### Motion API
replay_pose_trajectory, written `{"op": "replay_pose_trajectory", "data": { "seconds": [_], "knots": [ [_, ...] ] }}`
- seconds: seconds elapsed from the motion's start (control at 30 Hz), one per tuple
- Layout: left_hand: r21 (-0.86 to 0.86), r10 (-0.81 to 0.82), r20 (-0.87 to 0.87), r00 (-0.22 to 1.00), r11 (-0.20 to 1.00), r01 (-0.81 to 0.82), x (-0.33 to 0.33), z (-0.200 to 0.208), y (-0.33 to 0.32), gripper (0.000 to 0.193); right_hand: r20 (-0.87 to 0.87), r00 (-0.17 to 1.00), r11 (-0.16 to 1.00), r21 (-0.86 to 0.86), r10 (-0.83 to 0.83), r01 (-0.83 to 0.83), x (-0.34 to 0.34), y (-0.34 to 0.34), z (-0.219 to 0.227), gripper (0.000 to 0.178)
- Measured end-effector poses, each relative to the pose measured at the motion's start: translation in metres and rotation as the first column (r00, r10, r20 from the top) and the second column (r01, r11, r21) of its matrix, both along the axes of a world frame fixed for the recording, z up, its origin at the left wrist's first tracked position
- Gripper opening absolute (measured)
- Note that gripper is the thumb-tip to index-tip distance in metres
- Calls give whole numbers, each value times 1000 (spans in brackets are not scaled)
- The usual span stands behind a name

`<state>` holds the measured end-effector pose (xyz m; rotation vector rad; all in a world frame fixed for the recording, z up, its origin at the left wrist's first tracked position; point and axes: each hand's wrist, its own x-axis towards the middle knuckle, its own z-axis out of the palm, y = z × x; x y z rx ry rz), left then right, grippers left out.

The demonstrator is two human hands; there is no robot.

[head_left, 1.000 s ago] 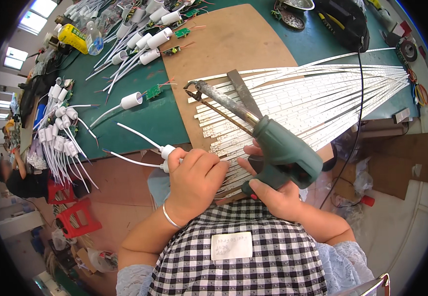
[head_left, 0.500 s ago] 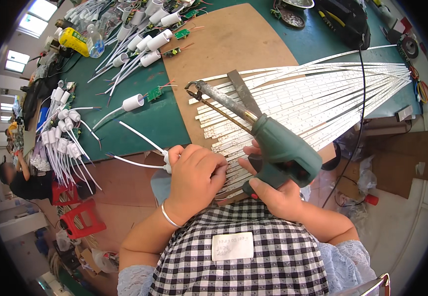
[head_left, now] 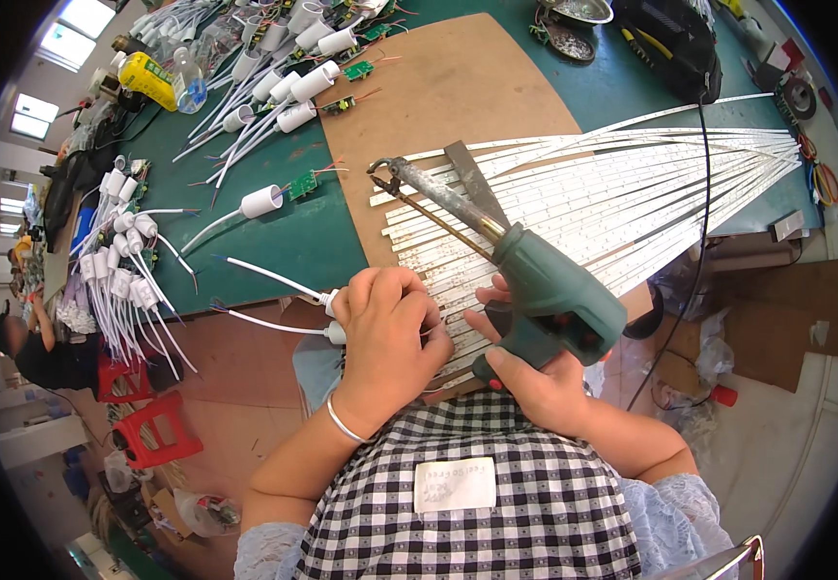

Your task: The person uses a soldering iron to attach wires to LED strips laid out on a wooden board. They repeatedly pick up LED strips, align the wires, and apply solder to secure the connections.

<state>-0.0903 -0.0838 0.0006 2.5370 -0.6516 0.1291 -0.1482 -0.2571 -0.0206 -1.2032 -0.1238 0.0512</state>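
My right hand [head_left: 556, 389] is wrapped round the grip of a green soldering gun [head_left: 566, 295]. Its long metal barrel and bent tip point to the far left, above several white LED strips [head_left: 632, 198] laid side by side. My left hand [head_left: 385, 333] has its fingers curled over the strips' near ends, and what they pinch is hidden beneath them. Two white cables [head_left: 269, 277] with thick white lamp-cap housings [head_left: 335, 334] stick out to the left from under that hand. A dark flat metal bar [head_left: 475, 184] lies across the strips.
Brown board [head_left: 458, 72] covers part of the green table [head_left: 317, 237]. White caps [head_left: 313, 79] with cables and green circuit boards pile up at the far left; another bunch [head_left: 121, 261] hangs over the left edge. A black cord [head_left: 705, 193] runs down on the right. A red stool [head_left: 158, 430] stands left.
My left hand has shifted slightly, its fingers drawn closer over the strip ends. The upper white cable has swung lower at its free end. The soldering gun stays almost where it was.
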Motion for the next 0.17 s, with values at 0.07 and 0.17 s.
{"op": "replay_pose_trajectory", "data": {
  "seconds": [0.07,0.17],
  "knots": [
    [6,12,-14,1000,1000,-12,0,0,0,16,-22,1000,998,64,-5,7,-1,0,3,66],
    [1,1,3,1000,1000,-1,3,-2,1,15,-51,999,987,159,4,4,-4,-2,11,67]
  ]
}}
